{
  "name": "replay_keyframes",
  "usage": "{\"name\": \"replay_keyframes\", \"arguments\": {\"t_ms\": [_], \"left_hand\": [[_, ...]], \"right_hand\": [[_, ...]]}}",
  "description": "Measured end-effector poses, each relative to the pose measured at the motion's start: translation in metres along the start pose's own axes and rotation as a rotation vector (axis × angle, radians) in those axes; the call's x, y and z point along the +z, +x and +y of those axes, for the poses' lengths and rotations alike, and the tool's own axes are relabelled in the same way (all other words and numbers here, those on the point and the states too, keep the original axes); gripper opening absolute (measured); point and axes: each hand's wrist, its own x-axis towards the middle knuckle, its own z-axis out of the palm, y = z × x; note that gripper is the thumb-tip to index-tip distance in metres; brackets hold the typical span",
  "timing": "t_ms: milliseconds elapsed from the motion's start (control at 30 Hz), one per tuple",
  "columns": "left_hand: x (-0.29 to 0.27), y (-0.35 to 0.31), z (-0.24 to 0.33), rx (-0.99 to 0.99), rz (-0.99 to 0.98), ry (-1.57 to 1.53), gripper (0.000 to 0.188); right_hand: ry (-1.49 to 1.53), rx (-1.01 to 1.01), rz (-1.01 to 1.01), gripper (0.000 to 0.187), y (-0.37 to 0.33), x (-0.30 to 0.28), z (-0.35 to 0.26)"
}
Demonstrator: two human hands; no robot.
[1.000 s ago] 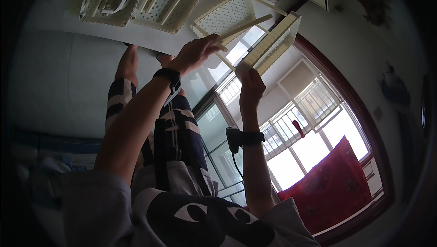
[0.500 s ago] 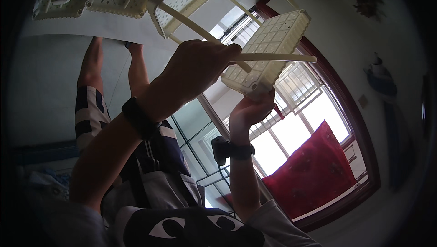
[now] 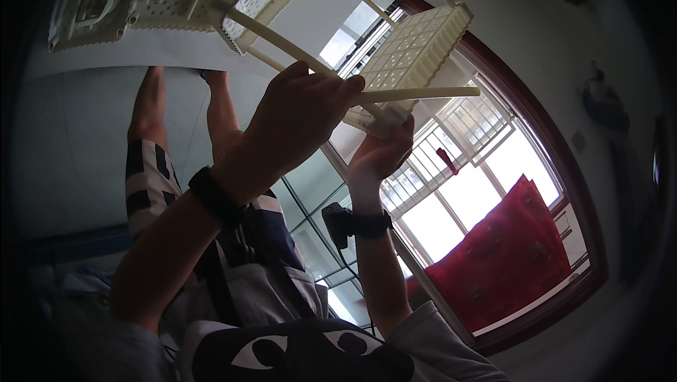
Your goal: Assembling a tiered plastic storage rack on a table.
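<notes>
the left hand (image 3: 300,113) pinches a cream rod (image 3: 427,92) pointing to three o'clock, while the right hand (image 3: 379,156) curls its fingers against the cream shelf (image 3: 417,42) at one o'clock, apparently to steady it.

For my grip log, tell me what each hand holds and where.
Left hand: rod, by its left end; grip on second rod unclear. Right hand: tray, by its lower corner.

A red cloth (image 3: 501,262) hangs before bright window panes (image 3: 465,195) within a dark red frame (image 3: 594,241)
</notes>
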Motion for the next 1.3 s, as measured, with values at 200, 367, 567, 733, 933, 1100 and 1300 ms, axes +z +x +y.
{"name": "replay_keyframes", "arguments": {"t_ms": [200, 367, 567, 733, 933, 1100, 1300], "left_hand": [[-0.002, -0.003, 0.001, 0.006, -0.004, 0.004, 0.019], [0.0, -0.004, -0.001, -0.066, -0.064, -0.019, 0.014], [-0.002, -0.019, -0.038, -0.239, -0.135, -0.282, 0.012], [-0.027, -0.042, -0.067, -0.315, -0.256, -0.308, 0.017], [-0.074, -0.028, -0.071, -0.456, 0.106, -0.279, 0.033], [-0.095, 0.04, -0.025, -0.611, 0.077, -0.465, 0.034], [-0.082, 0.069, 0.007, -0.698, 0.049, -0.455, 0.049]], "right_hand": [[-0.02, -0.053, -0.073, 0.039, -0.004, 0.007, -0.004], [-0.134, -0.175, -0.088, 0.023, -0.007, 0.01, 0.0], [-0.672, -0.501, -0.408, 0.028, -0.007, 0.015, 0.047], [-0.637, -0.446, -0.594, 0.024, -0.016, 0.046, 0.022], [-0.868, -0.487, -0.606, 0.027, -0.019, 0.023, 0.001], [-1.019, -0.376, -0.529, 0.035, -0.028, -0.016, 0.01], [-0.808, -0.47, -0.455, 0.073, -0.016, 0.004, 0.005]]}}
